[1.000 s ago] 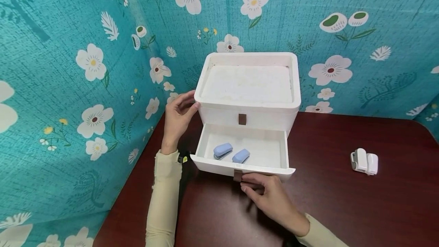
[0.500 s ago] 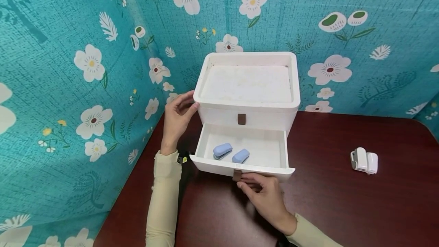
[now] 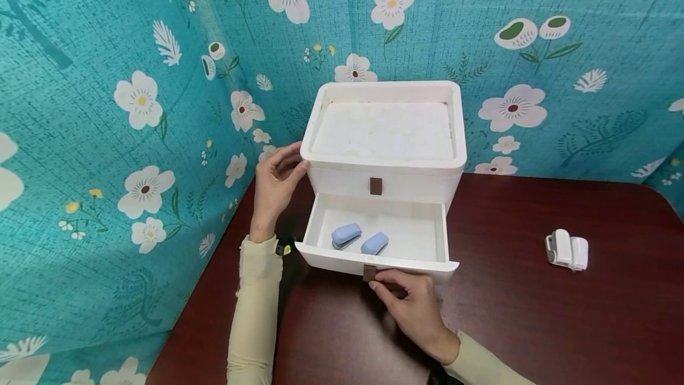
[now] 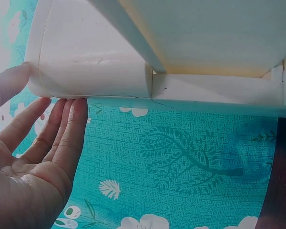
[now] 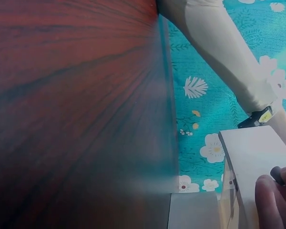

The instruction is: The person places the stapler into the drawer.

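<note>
A white two-drawer cabinet (image 3: pixel 332 180) stands on the table, its lower drawer (image 3: pixel 411 239) pulled out. Two small light-blue staplers (image 3: pixel 346 233) lie inside that drawer, left of its middle. My right hand (image 3: pixel 419 308) pinches the brown pull tab (image 3: pixel 369 273) on the lower drawer's front between thumb and fingers; the right wrist view catches the hand (image 5: pixel 276 202) at its lower right edge. At the cabinet's upper left corner rests my left hand (image 3: pixel 275 186). In the left wrist view, its nearly straight fingers (image 4: pixel 75 124) touch the side and its thumb reaches the front edge.
Two small white rounded objects (image 3: pixel 567 251) sit side by side on the dark red-brown table (image 3: pixel 534 314), right of the cabinet. The cabinet top is a shallow rimmed tray (image 3: pixel 385 129). A teal floral cloth (image 3: pixel 427 34) hangs behind and at the left.
My right hand has shifted slightly left, its thumb coming in to the pull tab. The left hand, the drawer and the staplers look unchanged.
</note>
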